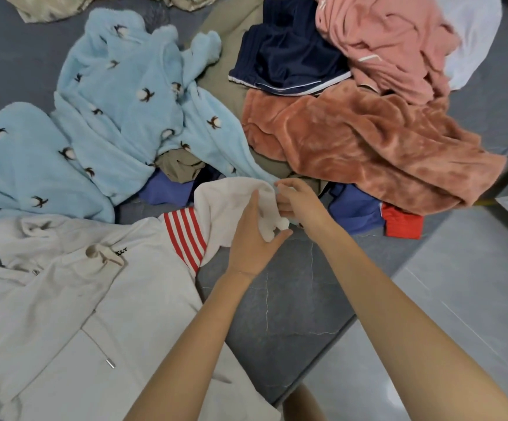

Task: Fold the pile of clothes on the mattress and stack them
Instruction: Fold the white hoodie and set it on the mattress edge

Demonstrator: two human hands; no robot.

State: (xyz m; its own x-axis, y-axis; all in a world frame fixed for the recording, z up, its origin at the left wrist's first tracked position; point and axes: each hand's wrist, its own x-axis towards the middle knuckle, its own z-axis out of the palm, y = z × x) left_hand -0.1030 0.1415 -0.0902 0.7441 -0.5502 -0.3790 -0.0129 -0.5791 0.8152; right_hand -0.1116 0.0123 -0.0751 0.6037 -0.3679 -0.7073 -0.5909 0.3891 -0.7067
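Note:
A white hoodie lies spread on the grey mattress at the lower left, with a red-and-white striped band on its sleeve. The sleeve's end reaches toward the middle. My left hand grips the sleeve's cuff from below. My right hand pinches the same cuff from the right. Behind them lies the pile: a light blue fleece garment with dark bird marks, a rust plush garment, navy shorts, a pink garment and a blue piece with a red edge.
An olive garment lies under the pile. A pale patterned cloth sits at the far top left. The mattress's edge runs diagonally at the right, with a light grey floor beyond it.

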